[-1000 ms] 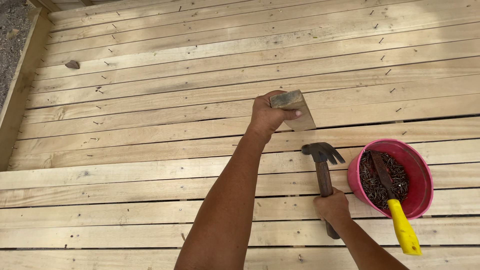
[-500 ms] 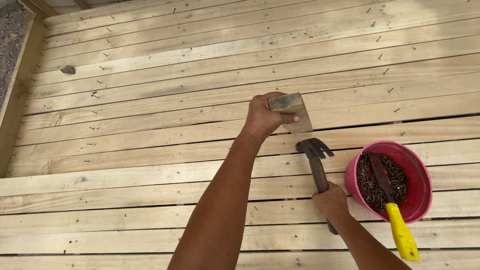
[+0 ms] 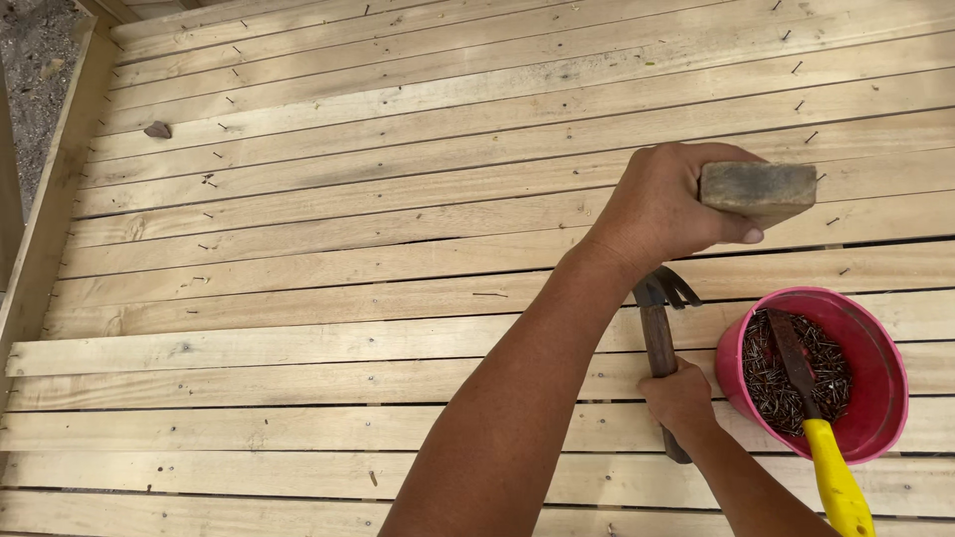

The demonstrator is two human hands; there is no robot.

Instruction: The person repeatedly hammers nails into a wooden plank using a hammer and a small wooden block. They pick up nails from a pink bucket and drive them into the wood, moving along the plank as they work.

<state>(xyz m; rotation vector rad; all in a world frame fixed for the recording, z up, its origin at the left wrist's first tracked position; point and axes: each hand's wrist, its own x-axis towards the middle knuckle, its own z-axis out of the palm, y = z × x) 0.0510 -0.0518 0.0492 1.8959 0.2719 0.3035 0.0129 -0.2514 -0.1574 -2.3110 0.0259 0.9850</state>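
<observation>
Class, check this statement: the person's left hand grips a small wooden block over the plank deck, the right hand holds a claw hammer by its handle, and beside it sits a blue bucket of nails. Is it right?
One detail is wrong: the bucket is pink, not blue, as the head view shows. The rest stands: the left hand grips the wooden block, the right hand holds the claw hammer, and nails fill the bucket.

The planks [image 3: 298, 259] are pale yellow with brown grain streaks. The wood block [image 3: 758, 189] is weathered grey-brown. The hammer [image 3: 659, 338] has a dark head and reddish-brown handle. The bucket [image 3: 885, 398] at near right is pink, holding dark brown nails [image 3: 776, 383] and a yellow-handled tool [image 3: 836, 487].
</observation>
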